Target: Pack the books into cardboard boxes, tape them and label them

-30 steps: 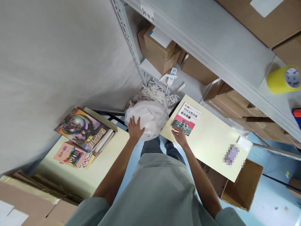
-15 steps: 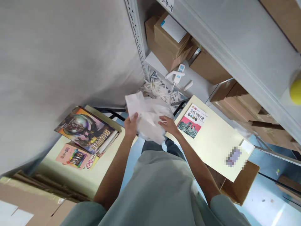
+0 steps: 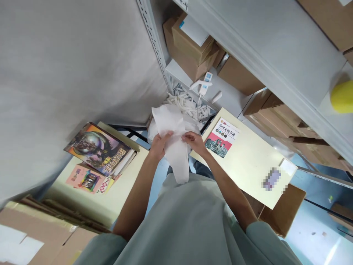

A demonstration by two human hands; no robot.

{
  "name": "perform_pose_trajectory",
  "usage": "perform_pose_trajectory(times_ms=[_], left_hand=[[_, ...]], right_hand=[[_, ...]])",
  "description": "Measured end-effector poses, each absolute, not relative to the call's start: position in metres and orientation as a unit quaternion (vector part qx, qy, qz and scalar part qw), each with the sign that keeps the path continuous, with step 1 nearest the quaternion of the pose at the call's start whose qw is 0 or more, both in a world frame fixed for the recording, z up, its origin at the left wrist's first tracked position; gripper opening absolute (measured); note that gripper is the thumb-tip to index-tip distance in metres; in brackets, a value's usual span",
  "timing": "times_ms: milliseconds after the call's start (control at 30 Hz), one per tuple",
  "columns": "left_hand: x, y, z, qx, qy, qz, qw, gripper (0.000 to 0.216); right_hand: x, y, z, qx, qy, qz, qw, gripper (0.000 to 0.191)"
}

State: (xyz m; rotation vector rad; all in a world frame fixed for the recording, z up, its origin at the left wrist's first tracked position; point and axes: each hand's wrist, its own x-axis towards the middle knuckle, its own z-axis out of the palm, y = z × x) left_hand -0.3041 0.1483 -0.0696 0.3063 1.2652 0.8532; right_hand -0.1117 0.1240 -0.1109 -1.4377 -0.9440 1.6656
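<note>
Both my hands hold a thin white foam sheet up in front of my body. My left hand pinches its left edge and my right hand pinches its right edge; the sheet hangs down between them. Behind it is a white bag stuffed with more white sheets. A red-and-white book lies on the cream table just right of my right hand. To my left, a dark illustrated book tops a stack on another cream table.
A grey metal shelf rack with cardboard boxes stands ahead. Loose white strips and a white handheld device lie on its low shelf. A yellow tape roll sits at the right. An open carton is under the right table.
My right hand left the red-and-white book and joined my left hand at the white bag. Together they drew out a white sheet and lifted it toward me.
</note>
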Motion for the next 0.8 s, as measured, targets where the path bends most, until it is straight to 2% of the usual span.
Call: perform_pose_trajectory(times_ms=[200,400,567,800], left_hand=[[-0.277,0.134,-0.052,0.176,0.569,0.349,0.724,0.061],[-0.241,0.114,-0.03,0.242,0.521,0.32,0.754,0.063],[-0.205,0.087,-0.027,0.282,0.524,0.288,0.75,0.051],[-0.142,0.049,-0.038,0.362,0.622,0.293,0.629,0.025]], right_hand=[[-0.081,0.106,-0.08,-0.543,-0.379,0.648,0.376,0.044],[-0.047,0.08,-0.076,-0.587,-0.379,0.597,0.395,0.047],[-0.017,0.054,-0.075,-0.588,-0.374,0.588,0.41,0.044],[0.022,0.007,-0.074,-0.608,-0.364,0.554,0.437,0.043]])
